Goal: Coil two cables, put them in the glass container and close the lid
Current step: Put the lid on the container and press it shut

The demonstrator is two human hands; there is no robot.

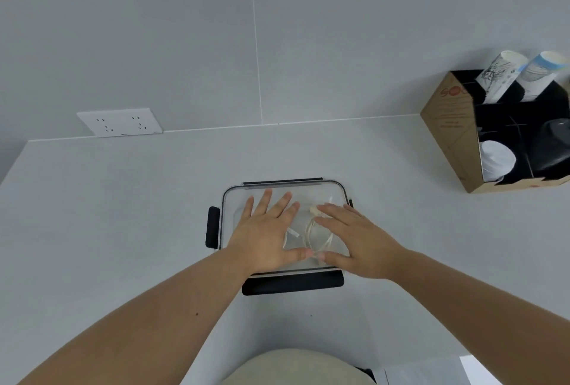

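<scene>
Clear lid showing black clips; white cables showing through it. Pale grey tabletop surrounding the lid. Far right of the lid: brown cardboard box, black dividers, white patterned cups.

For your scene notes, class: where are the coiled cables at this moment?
In the head view, the cables lie inside the glass container at table centre, under its clear lid, between the left hand and right hand.

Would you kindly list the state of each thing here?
Clear rectangular lid: on the glass container, pressed.
White coiled cables: inside.
Black side latches: flipped out, unfastened.
Left hand: flat on lid.
Right hand: flat on lid.
</scene>
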